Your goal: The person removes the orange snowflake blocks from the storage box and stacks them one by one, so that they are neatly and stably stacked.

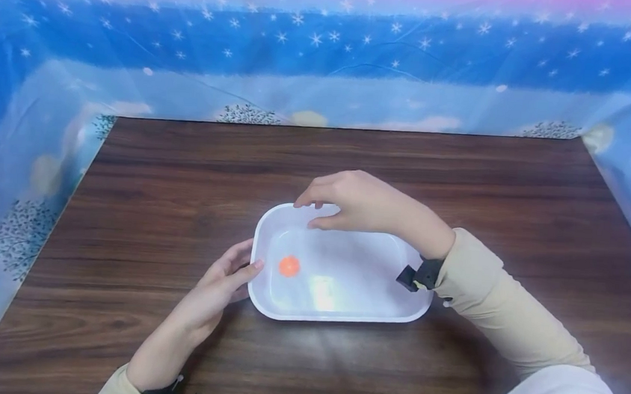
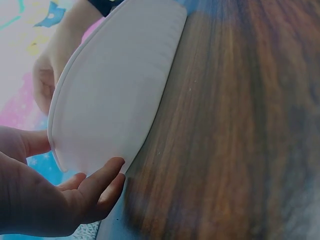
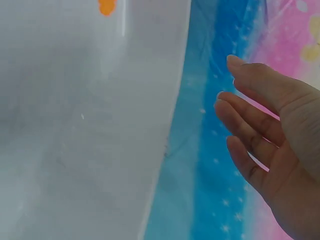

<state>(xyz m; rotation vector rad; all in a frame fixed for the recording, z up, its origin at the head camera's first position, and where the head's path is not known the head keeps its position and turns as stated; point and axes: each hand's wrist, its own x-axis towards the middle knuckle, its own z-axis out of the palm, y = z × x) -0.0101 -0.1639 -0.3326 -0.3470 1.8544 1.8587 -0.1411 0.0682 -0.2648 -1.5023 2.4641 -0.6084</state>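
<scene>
A white plastic basin (image 1: 343, 277), rectangular with rounded corners, sits on the wooden table. Inside it, towards the left end, lies a small flat orange round piece (image 1: 289, 266); its kind cannot be made out. My left hand (image 1: 215, 287) holds the basin's left end, thumb at the rim and fingers against the outer wall, as the left wrist view also shows. Over the far rim hovers my right hand (image 1: 356, 199), fingers loosely bent and thumb apart. Nothing is between them in the right wrist view, where the orange piece (image 3: 106, 6) shows at the top edge.
The dark wood-grain tabletop (image 1: 176, 170) surrounds the basin. Blue and pink patterned cloth (image 1: 314, 46) hangs behind the table and along its sides. A black wrist camera mount (image 1: 421, 274) on the right wrist hangs over the basin's right end.
</scene>
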